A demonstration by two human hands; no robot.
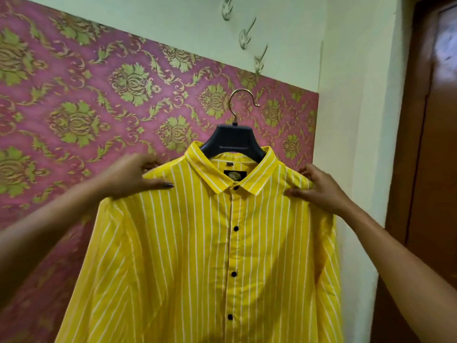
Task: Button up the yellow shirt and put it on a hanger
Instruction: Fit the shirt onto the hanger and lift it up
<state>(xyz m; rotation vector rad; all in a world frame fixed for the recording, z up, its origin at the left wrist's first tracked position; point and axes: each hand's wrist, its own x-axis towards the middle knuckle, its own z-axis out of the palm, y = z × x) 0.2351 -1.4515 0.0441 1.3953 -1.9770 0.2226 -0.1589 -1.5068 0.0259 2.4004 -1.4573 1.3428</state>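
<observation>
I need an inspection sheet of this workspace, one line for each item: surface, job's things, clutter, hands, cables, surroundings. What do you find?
Surface: nothing seen; the work is held up in the air.
Job's things: yellow shirt sits on black hanger; four visible buttons are fastened; hanger hook hangs on nothing.
Clutter: nothing seen.
Hands: left hand grips one shoulder of the shirt; right hand pinches the other.
Cables: nothing seen.
Surroundings: pink patterned wallpaper, three wall hooks, brown door.
</observation>
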